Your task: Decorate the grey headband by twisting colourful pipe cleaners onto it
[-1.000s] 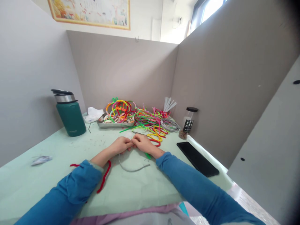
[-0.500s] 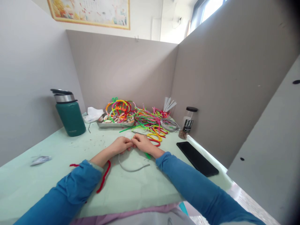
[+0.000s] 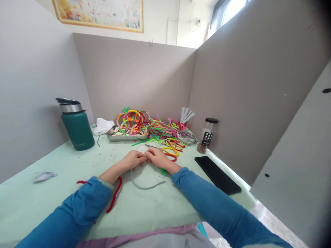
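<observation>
Grey cord [image 3: 144, 188] curving across the pale-green tabletop [image 3: 155, 212] between the blue sleeves [image 3: 204, 199], upper end lost at the left hand [image 3: 131, 161]; from the left, a red pipe cleaner [image 3: 115, 195] beside that arm's cuff; left fingers curled, tips meeting the right hand's [image 3: 158, 158]; how tightly either pinches, or on what, I can't tell; far right, a black smartphone [image 3: 217, 175] lying flat.

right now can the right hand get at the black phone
Probably yes: nothing stands between the right sleeve and the black phone, though the right hand is busy close against the left hand.
</observation>
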`<state>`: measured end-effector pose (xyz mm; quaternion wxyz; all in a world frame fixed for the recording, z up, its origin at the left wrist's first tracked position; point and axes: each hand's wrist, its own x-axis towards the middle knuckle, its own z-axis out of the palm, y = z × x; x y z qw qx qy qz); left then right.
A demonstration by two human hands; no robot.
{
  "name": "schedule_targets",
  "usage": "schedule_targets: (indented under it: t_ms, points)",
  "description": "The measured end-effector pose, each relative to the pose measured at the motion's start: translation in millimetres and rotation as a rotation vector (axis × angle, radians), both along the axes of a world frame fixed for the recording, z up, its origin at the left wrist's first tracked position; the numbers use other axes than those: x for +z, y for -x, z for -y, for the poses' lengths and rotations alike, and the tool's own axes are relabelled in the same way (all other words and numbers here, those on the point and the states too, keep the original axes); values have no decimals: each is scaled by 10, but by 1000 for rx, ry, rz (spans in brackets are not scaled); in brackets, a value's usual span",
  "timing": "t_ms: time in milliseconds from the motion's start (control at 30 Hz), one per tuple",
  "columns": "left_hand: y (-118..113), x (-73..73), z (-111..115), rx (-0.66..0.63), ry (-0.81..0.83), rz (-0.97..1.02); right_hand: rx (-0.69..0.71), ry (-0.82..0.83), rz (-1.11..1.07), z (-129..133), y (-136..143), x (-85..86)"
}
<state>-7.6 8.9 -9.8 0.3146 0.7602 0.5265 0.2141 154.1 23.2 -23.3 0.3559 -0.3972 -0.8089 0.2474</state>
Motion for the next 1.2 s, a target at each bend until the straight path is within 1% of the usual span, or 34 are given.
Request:
schedule_targets:
  t_ms: [533, 900, 1067, 1200]
  points:
    - [25, -26, -12, 6, -13, -9, -13, -6, -4, -20, -7, -20]
    - [28, -44, -29, -11, -13, 11, -7, 38, -31, -46, -9, -53]
    - [22, -39, -24, 3, 1, 15, -19, 23, -24, -58, -4, -57]
    - [17, -35, -22, 3, 9, 18, -24, 40, -26, -60, -2, -57]
